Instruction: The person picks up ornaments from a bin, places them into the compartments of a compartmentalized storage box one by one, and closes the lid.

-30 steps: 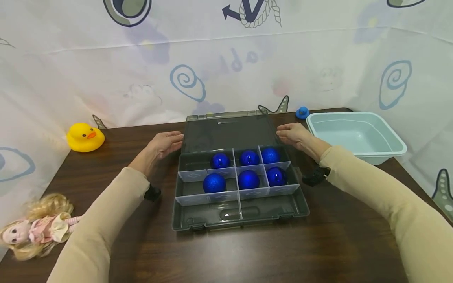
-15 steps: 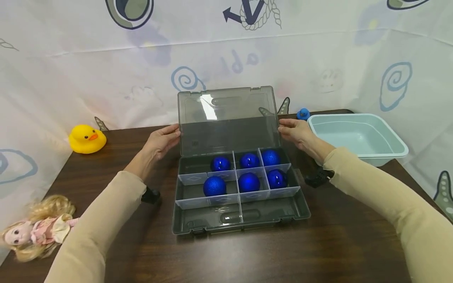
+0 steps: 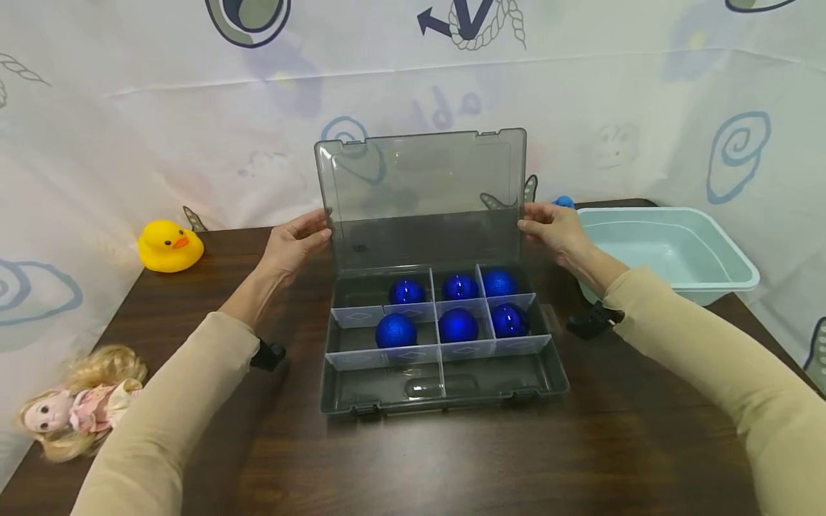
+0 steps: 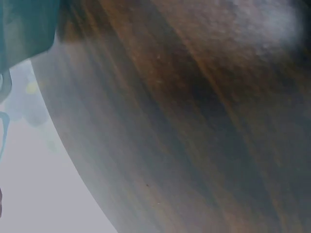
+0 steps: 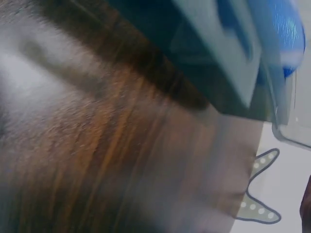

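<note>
A smoky-grey clear divider box (image 3: 381, 390) lies on the table with its hinged lid (image 3: 426, 179) raised nearly upright. My left hand (image 3: 290, 249) holds the lid's left edge between thumb and fingers. At the lid's right edge, my right hand (image 3: 558, 235) pinches in the same way. Blue balls, some glossy and some glittery, sit in the back and middle rows: a glittery ball (image 3: 396, 330) at middle left, a glossy ball (image 3: 510, 320) at middle right. The right wrist view shows the box's side wall (image 5: 194, 73) and part of a blue ball (image 5: 286, 29).
A pale blue-green basin (image 3: 671, 251) stands at the right, with a small blue duck (image 3: 564, 202) partly hidden behind my right hand. A yellow rubber duck (image 3: 169, 247) stands at the back left. A doll (image 3: 84, 408) lies by my left sleeve. A printed curtain hangs behind the table.
The lid has swung up from lying back against the table to nearly upright. Both hands came in from beside it, took hold of its side edges and rose with it.
</note>
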Demonstrator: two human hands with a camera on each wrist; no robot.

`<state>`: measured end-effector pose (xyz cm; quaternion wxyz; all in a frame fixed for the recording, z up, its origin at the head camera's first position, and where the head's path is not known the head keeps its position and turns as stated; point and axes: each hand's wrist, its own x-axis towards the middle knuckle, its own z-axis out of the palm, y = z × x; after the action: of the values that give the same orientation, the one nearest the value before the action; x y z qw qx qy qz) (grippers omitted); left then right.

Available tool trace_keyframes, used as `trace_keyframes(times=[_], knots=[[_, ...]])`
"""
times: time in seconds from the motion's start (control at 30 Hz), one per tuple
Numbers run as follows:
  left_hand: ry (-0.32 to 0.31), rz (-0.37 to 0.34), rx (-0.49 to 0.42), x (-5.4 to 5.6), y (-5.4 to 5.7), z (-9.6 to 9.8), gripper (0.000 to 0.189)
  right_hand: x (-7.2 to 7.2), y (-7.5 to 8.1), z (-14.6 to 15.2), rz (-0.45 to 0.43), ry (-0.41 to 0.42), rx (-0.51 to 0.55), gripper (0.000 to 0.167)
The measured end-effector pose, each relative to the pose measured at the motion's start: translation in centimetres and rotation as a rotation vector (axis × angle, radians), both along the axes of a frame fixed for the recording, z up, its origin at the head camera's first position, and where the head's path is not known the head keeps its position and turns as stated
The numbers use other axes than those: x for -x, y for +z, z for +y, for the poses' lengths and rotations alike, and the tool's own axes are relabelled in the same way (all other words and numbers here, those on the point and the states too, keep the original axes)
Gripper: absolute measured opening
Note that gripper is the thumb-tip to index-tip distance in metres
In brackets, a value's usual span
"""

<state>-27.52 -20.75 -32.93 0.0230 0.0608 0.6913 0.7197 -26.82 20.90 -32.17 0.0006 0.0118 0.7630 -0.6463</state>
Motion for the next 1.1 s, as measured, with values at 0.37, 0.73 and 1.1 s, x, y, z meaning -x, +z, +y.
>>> trace_keyframes(times=[0.37, 0.73, 1.1], knots=[[0.274, 0.272, 0.063, 0.4, -0.1, 0.6, 0.026, 0.2, 0.2, -0.5, 0.128, 0.054, 0.159, 0.004], [0.266, 0.169, 0.635, -4.0, 0.2, 0.0, 0.036, -2.1, -0.4, 0.6, -0.027, 0.185, -0.063, 0.048], [-0.106, -0.119, 0.522, -8.4, 0.6, -0.5, 0.069, -5.2, -1.2, 1.7, -0.065, 0.35, -0.285, 0.062]])
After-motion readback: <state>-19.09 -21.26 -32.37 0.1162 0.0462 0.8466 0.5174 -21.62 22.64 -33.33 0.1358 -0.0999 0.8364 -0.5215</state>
